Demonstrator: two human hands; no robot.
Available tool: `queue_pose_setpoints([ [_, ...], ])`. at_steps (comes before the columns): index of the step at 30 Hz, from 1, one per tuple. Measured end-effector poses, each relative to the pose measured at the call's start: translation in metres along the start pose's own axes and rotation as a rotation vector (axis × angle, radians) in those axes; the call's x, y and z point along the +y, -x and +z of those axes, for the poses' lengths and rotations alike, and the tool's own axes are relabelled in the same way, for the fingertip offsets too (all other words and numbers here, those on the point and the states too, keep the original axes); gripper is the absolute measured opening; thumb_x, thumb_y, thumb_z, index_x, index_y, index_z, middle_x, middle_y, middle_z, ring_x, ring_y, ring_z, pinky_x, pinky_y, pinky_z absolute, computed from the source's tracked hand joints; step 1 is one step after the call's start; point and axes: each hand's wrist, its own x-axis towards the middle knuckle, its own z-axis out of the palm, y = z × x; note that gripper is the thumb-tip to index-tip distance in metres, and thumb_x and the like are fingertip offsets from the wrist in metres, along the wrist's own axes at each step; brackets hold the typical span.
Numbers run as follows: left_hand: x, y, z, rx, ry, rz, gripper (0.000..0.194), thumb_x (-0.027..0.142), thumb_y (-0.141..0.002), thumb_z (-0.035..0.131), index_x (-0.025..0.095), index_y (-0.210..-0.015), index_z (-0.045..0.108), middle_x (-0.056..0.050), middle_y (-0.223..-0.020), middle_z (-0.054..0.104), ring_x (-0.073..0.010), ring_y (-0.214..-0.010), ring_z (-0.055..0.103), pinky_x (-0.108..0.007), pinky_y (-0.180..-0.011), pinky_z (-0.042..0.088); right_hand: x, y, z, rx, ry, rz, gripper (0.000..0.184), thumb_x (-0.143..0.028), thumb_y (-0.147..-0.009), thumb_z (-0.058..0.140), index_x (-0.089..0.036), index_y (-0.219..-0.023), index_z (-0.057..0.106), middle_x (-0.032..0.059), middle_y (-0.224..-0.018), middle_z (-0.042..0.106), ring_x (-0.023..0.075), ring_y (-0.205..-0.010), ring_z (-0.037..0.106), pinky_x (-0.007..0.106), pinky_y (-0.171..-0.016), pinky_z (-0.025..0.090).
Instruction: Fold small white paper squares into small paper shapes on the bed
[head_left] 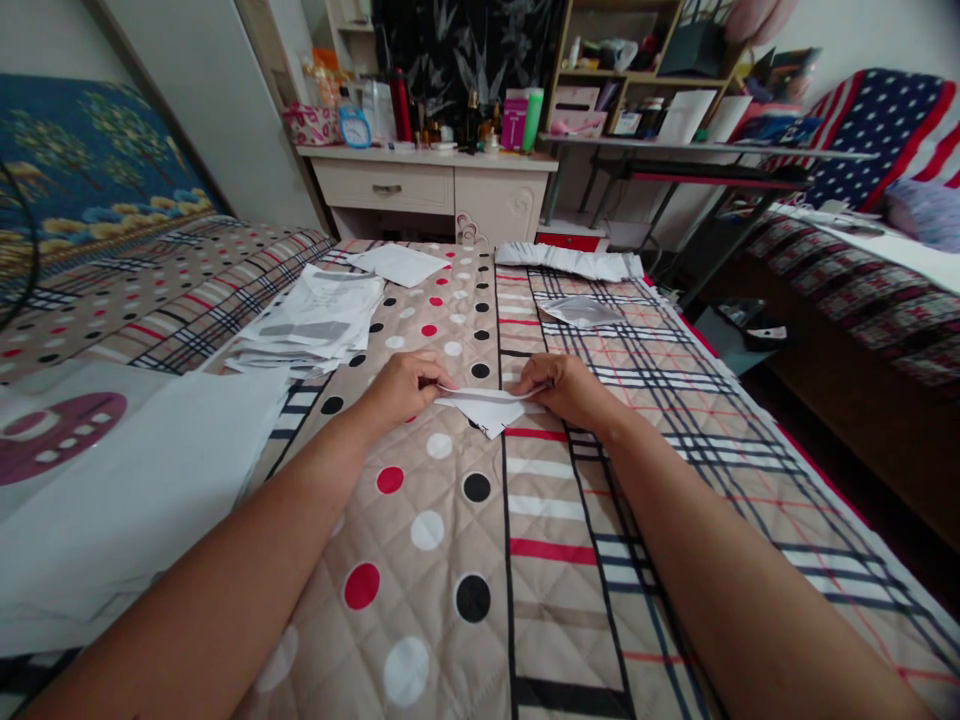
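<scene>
Between my two hands is a small white piece of folded paper (487, 412), with a pointed flap hanging toward me and a few dark marks near its tip. My left hand (405, 388) pinches its left end between thumb and fingers. At the right end, my right hand (568, 388) grips the paper the same way, fingers curled. The paper is held low, at the patterned bedspread (427, 560); whether it touches the cloth I cannot tell. Parts of both ends are hidden under my fingers.
Left of my hands lies a stack of printed white papers (307, 318), with a large white bag (142, 490) nearer me. A loose white sheet (401, 264), a silvery-white strip (568, 262) and a grey packet (581, 310) lie farther back. A dresser (382, 185) stands beyond.
</scene>
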Motion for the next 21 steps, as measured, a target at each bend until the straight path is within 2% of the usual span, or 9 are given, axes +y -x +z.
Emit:
queue_pose_setpoints([
  [3,0.001,0.002,-0.002,-0.023,-0.031,0.035,0.023,0.004,-0.073,0.057,0.018,-0.077,0.076,-0.002,-0.075,0.064,-0.012,-0.069,0.059,-0.024,-0.062,0.045,-0.004,0.0,-0.001,-0.043,0.093,-0.025,0.025,-0.002,-0.072,0.057,-0.019,-0.076,0.076,0.004,-0.079,0.07,0.0141,-0.074,0.063,0.023,-0.07,0.047],
  [8,0.004,0.003,-0.004,-0.058,-0.141,0.083,0.032,0.0,-0.073,0.054,0.021,-0.081,0.077,-0.003,-0.078,0.063,-0.0132,-0.073,0.058,-0.025,-0.067,0.045,-0.015,-0.002,-0.004,-0.134,0.276,-0.022,0.033,0.003,-0.067,0.056,-0.02,-0.079,0.077,0.0039,-0.085,0.07,0.0149,-0.077,0.063,0.023,-0.07,0.044],
  [13,0.004,0.003,-0.005,-0.086,-0.186,0.103,0.033,0.0,-0.073,0.054,0.021,-0.083,0.077,-0.003,-0.077,0.063,-0.0138,-0.074,0.057,-0.026,-0.067,0.044,-0.022,-0.004,-0.006,-0.19,0.431,-0.047,0.032,0.001,-0.065,0.059,-0.02,-0.078,0.078,0.0044,-0.086,0.071,0.0172,-0.078,0.062,0.024,-0.067,0.042],
  [17,0.003,0.003,-0.005,-0.093,-0.167,0.107,0.033,0.001,-0.073,0.053,0.021,-0.084,0.077,-0.002,-0.075,0.062,-0.0133,-0.073,0.057,-0.025,-0.067,0.043,-0.022,-0.003,-0.006,-0.206,0.45,-0.042,0.033,0.001,-0.065,0.059,-0.022,-0.079,0.078,0.0033,-0.087,0.07,0.0164,-0.078,0.062,0.023,-0.067,0.042],
  [21,0.005,0.003,-0.007,-0.107,-0.167,0.11,0.033,0.001,-0.074,0.052,0.02,-0.086,0.077,-0.002,-0.074,0.062,-0.0127,-0.071,0.056,-0.025,-0.065,0.042,-0.027,0.0,-0.009,-0.221,0.425,0.05,0.032,-0.003,-0.066,0.063,-0.024,-0.085,0.078,0.0031,-0.092,0.071,0.0166,-0.079,0.063,0.023,-0.066,0.043],
])
